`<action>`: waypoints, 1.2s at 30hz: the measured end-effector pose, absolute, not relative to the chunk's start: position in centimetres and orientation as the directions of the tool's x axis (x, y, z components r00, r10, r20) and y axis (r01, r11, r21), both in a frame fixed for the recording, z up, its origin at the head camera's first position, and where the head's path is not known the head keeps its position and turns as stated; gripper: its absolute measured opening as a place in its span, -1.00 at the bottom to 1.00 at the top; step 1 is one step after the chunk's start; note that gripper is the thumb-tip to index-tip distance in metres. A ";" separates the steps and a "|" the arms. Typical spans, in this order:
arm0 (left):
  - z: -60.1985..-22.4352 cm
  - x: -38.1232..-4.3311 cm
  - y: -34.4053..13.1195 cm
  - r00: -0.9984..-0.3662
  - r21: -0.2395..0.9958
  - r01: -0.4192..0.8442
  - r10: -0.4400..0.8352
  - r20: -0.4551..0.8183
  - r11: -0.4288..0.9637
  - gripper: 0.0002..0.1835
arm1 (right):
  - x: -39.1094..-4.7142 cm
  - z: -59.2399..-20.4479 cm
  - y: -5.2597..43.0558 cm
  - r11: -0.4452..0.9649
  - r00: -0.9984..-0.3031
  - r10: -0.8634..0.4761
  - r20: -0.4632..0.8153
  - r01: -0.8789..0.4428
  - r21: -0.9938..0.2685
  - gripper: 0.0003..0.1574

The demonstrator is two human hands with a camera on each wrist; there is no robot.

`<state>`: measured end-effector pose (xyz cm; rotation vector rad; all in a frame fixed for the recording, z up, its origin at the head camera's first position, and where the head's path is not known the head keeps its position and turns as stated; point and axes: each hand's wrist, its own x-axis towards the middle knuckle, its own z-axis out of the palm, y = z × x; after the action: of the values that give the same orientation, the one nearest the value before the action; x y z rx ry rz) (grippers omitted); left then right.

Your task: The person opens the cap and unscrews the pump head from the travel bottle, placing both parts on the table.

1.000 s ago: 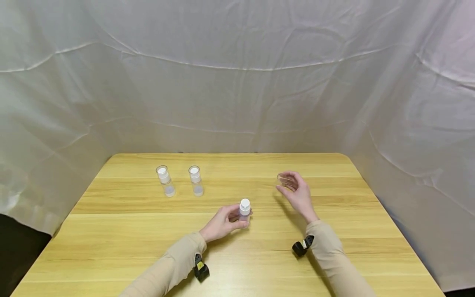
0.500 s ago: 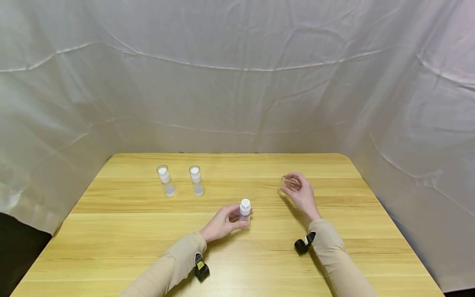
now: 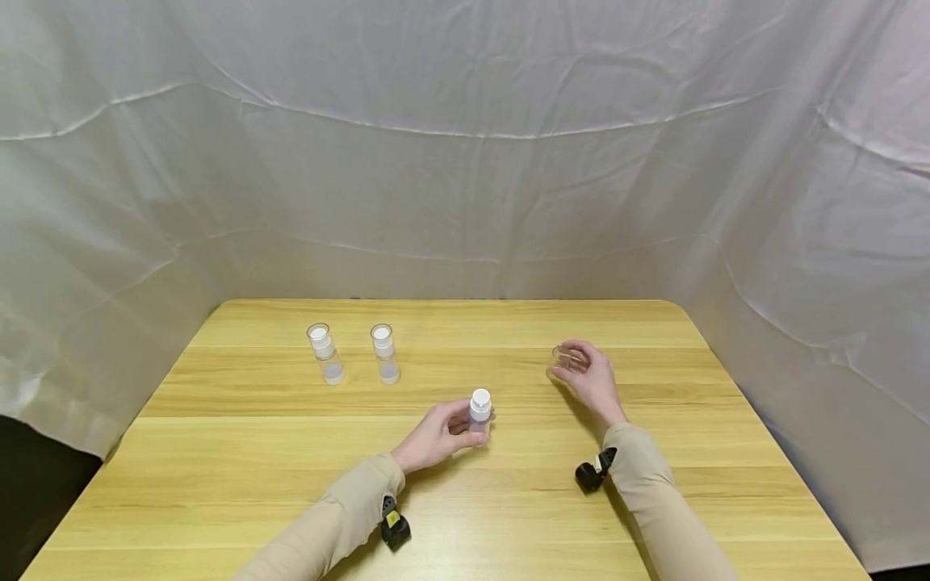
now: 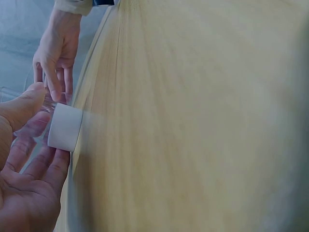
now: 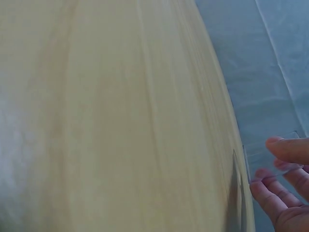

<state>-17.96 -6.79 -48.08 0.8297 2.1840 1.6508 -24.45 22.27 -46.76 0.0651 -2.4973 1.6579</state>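
Observation:
My left hand [image 3: 436, 436] grips a small clear bottle with a white pump top [image 3: 479, 405], upright near the middle of the table. In the left wrist view the white base [image 4: 65, 127] of this bottle shows close to the tabletop, with thumb and fingers around the clear body. Farther right, my right hand [image 3: 594, 382] holds a clear, hollow cap [image 3: 559, 361] between thumb and fingers. The right wrist view shows this transparent cap [image 5: 260, 162] at the tabletop, partly hidden by the fingers; whether it touches the wood I cannot tell.
Two similar bottles with clear caps over white tops, one at the left [image 3: 324, 355] and one beside it [image 3: 385, 355], stand upright toward the back left of the wooden table [image 3: 254, 468]. A pale curtain [image 3: 465, 194] surrounds the back and sides.
My right hand has moved slightly to the right and a little lower with the clear cap, then almost stopped. My left hand and its bottle have stayed in place.

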 end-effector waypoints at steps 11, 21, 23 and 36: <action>-48.2 -18.0 -6.8 -0.796 0.943 0.277 0.593 0.119 0.184 -0.51 | -24.7 -47.1 22.3 0.392 -0.993 0.053 0.108 -0.078 -0.916 -0.43; -48.0 -17.9 -6.9 -0.804 0.948 0.248 0.588 0.088 0.198 -0.50 | -24.1 -46.2 22.2 0.386 -0.997 0.043 0.067 -0.045 -0.921 -0.35; -48.0 -17.9 -6.9 -0.803 0.950 0.245 0.590 0.086 0.196 -0.50 | -24.4 -46.7 22.4 0.385 -0.997 0.039 0.066 -0.045 -0.922 -0.31; -48.4 -18.1 -6.9 -0.793 0.946 0.268 0.599 0.110 0.182 -0.48 | -22.3 -46.6 21.7 0.451 -0.973 0.188 0.134 -0.036 -0.892 0.05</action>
<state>-18.10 -6.88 -48.38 0.8277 2.1756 1.6465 -22.34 21.68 -46.61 -0.1321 -2.4879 1.5365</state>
